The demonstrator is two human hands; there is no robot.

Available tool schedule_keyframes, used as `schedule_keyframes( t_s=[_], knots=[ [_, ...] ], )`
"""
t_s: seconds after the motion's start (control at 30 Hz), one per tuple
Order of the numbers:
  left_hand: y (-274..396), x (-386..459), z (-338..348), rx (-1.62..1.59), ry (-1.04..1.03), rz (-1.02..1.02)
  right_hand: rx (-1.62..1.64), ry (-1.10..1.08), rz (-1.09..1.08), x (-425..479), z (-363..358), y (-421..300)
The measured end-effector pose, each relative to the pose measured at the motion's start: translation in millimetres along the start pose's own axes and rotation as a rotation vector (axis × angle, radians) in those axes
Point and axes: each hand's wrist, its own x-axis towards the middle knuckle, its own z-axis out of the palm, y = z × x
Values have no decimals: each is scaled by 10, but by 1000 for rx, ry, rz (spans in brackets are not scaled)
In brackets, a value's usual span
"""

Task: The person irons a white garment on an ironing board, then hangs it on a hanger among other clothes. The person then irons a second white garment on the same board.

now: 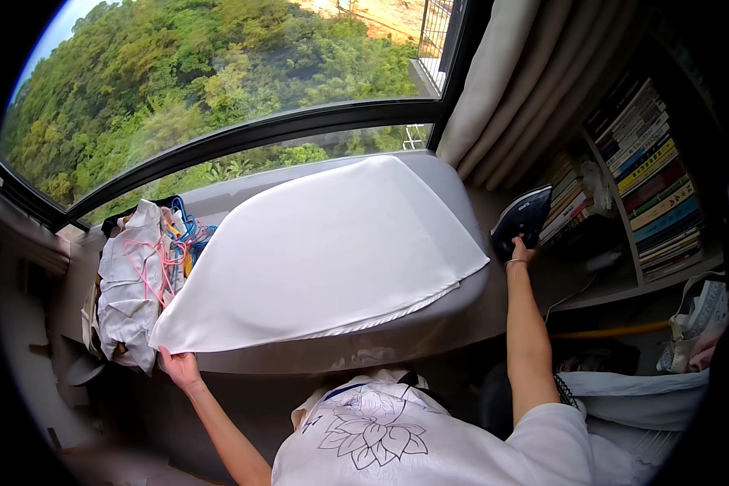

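A smooth white cloth [334,243] lies spread over a grey padded ironing surface [471,285] below the window. My left hand [181,367] pinches the cloth's near left corner. To the right of the padded surface, my right hand [522,250] grips a dark clothes iron [521,219] by its handle, apart from the cloth. The iron is tilted, with its pale soleplate edge showing on the far side. Part of my right hand is hidden behind the iron.
Left of the cloth is a pile of crumpled clothes [130,285] with pink and blue hangers [188,234]. Bookshelves [629,243] and a curtain [510,79] stand at the right. A thin cord [568,296] runs near the shelf. The window frame [267,124] bounds the far side.
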Motion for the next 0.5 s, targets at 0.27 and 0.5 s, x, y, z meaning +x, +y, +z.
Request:
schedule_keyframes(
  t_s=[0.27,0.5],
  knots=[
    [72,166,-297,-50,-319,-153,-186,111,188,-262,-424,337],
    [108,167,-163,-16,-55,-55,-254,190,-224,-1583,-351,-635]
  ],
)
